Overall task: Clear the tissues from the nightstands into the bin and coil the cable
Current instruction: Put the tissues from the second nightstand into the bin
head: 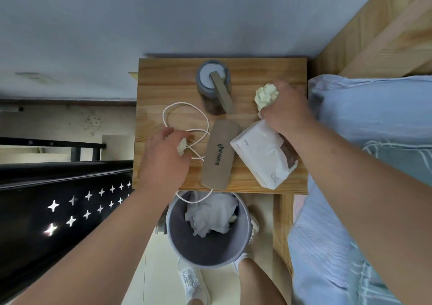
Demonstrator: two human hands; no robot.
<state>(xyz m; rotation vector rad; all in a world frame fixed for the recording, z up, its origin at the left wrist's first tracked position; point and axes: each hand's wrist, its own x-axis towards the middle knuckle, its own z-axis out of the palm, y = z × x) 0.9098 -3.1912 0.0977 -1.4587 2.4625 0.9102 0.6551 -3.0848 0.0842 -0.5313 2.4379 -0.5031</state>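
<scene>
Bed [374, 118], in pale blue bedding, running along the right edge of the worktop. Wooden worktop [268, 71] of a nightstand, seen from above. Grey bin [187, 246] on the floor just below the worktop's near edge, holding discarded tissues [208, 213]. White tissue pack [259, 155] lying at the near right corner. Brown glasses case [219, 155] lying at the middle of the near edge, just beside the pack. Grey round container [211, 78] standing at the middle of the far edge. Right hand [285, 111] over the right edge, its grip curled round a crumpled tissue [266, 95] of pale green-white. Left hand [163, 157] over the left half of the worktop, its grip pinching a small tissue [181, 146]. White cable [163, 116] lying in loose loops on the left half, passing under the left hand and hanging over the near edge above the bin.
</scene>
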